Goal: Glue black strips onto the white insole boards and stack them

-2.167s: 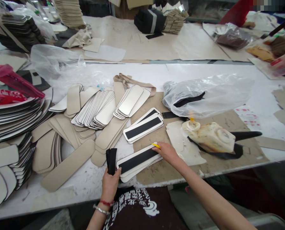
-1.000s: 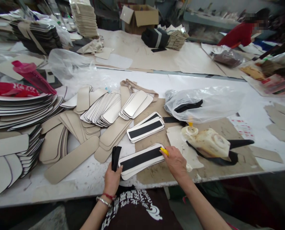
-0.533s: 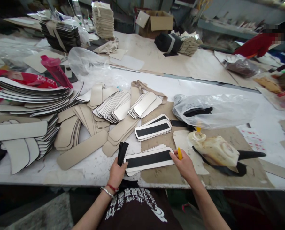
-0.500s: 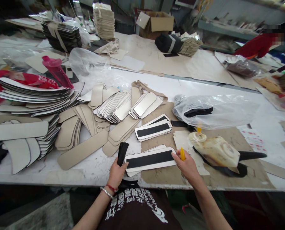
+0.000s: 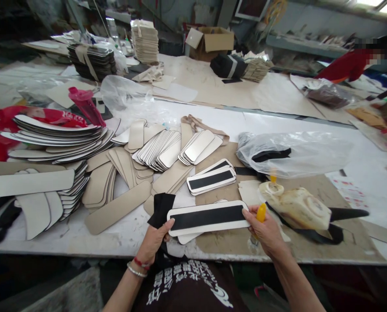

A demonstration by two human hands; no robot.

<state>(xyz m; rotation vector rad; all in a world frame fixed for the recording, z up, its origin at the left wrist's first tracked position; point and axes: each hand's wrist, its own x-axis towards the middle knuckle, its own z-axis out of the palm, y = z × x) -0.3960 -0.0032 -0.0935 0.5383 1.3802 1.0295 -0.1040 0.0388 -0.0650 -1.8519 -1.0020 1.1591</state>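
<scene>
A long white panel with a black strip [image 5: 209, 218] is held at its two ends above the table's front edge. My left hand [image 5: 154, 242] is closed on its left end, thumb on top, with black strap material [image 5: 163, 208] also in that hand. My right hand [image 5: 267, 229] pinches the right end and also holds a yellow-handled tool [image 5: 261, 212], its lower part partly hidden. Beneath the panel lies another white piece [image 5: 188, 238]. Just behind, a small pile of shorter white panels with black strips [image 5: 212, 180] rests on brown board.
Stacks of beige and white pieces [image 5: 162, 149] cover the left and middle of the table. To the right are a stained plastic bottle [image 5: 306, 208], a black strap and a clear bag [image 5: 317, 151]. A cardboard box [image 5: 218, 40] stands behind; a person's red sleeve [image 5: 346, 65] shows far right.
The held panel has risen slightly off the piece beneath and moved a little right with both hands. More of the black material shows at my left hand. The view has shifted slightly.
</scene>
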